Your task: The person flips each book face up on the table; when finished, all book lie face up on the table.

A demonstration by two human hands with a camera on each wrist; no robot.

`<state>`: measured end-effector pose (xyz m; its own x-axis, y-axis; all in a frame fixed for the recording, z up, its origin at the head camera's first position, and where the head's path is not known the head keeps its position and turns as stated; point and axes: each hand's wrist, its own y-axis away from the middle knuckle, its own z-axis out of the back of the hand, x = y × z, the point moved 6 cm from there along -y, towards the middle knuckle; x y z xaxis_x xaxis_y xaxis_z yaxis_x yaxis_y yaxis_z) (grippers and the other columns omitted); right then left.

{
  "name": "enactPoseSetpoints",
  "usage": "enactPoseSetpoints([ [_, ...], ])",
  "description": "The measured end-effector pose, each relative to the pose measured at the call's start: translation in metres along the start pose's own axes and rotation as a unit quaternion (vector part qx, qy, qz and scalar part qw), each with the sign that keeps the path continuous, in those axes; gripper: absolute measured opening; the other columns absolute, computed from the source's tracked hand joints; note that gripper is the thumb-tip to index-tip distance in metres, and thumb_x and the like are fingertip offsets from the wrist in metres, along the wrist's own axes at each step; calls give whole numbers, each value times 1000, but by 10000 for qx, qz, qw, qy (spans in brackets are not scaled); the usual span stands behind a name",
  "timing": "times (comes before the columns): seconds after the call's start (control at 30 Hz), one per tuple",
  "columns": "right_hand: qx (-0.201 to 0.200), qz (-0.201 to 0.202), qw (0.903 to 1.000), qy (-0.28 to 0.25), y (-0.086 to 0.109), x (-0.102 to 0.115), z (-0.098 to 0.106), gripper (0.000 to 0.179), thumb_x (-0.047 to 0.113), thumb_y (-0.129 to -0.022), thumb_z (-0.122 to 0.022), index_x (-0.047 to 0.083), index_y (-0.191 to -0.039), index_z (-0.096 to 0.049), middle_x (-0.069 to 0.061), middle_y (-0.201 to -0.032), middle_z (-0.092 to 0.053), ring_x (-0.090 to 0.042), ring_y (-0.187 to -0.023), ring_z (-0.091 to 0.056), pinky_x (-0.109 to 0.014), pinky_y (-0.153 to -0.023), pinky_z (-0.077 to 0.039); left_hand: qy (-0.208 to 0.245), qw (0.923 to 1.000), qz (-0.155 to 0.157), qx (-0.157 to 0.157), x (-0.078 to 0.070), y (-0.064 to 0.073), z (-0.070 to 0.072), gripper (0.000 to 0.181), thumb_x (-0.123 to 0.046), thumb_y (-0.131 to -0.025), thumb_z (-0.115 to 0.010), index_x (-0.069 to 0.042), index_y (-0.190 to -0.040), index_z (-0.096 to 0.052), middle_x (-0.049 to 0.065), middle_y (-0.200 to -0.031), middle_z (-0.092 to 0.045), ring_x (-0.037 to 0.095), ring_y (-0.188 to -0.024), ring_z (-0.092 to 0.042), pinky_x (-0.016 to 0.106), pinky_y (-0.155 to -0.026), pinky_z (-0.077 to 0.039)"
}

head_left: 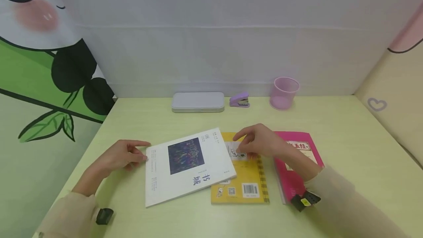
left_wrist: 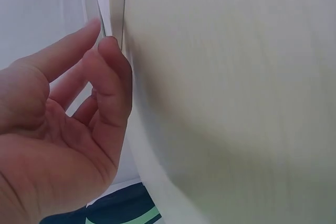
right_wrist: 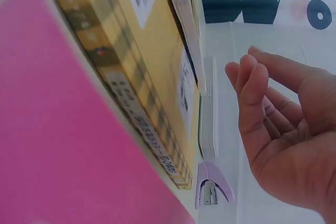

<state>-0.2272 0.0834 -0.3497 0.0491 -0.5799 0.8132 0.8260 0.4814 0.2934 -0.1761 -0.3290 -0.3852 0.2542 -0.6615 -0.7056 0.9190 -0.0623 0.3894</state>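
A white book (head_left: pixel 211 157) with a dark picture on its cover lies slanted, its right part over a yellow book (head_left: pixel 238 190). My left hand (head_left: pixel 122 153) is at its left corner, index finger and thumb pinching the edge. In the left wrist view the fingertips of that hand (left_wrist: pixel 73 103) meet at the book's edge. Above the yellow book hovers my right hand (head_left: pixel 259 140), fingers loosely bent and nothing in them. The right wrist view shows this hand (right_wrist: pixel 289 119) apart from the books. A pink book (head_left: pixel 290 184) lies under the right forearm.
Along the back of the table (head_left: pixel 347 150) stand a pale flat case (head_left: pixel 198 102), a purple stapler (head_left: pixel 239 100) and a pinkish-purple cup (head_left: pixel 284 94). A white panel (head_left: pixel 231 47) rises behind them, with painted walls on both sides.
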Motion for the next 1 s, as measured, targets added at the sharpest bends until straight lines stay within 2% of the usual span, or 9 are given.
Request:
enactPoseSetpoints([
  [0.2,11,-198,9996,222,6,-2,-14,31,15,-90,-83,12,-120,-78,-3,-85,-77,-19,-62,-67,-30,-63,-59,90,9999,-100,88,1,-2,-1,60,-10,-93,-79,1,-147,-58,6,-83,-61,19,-69,-57,29,-57,-48],
  [0.33,24,-331,9988,368,12,-4,-25,34,19,-88,-86,15,-121,-78,-1,-82,-76,-18,-61,-67,-28,-60,-57,38,9998,-154,110,0,-3,-1,59,-8,-92,-79,2,-147,-58,6,-82,-60,19,-67,-55,29,-56,-47],
  [0.7,-102,-595,9977,309,21,-10,-44,36,18,-82,-91,14,-116,-80,-4,-75,-72,-21,-60,-67,-26,-53,-53,69,9992,-279,274,1,-6,-2,60,-3,-93,-76,4,-149,-55,5,-82,-62,19,-66,-56,29,-55,-46],
  [1.0,-68,-446,9977,500,24,-10,-48,43,18,-82,-91,11,-122,-77,-5,-72,-70,-22,-59,-67,-29,-55,-55,95,9993,-230,264,1,-6,-4,60,-2,-93,-76,6,-148,-54,6,-81,-61,19,-66,-56,29,-56,-46],
])
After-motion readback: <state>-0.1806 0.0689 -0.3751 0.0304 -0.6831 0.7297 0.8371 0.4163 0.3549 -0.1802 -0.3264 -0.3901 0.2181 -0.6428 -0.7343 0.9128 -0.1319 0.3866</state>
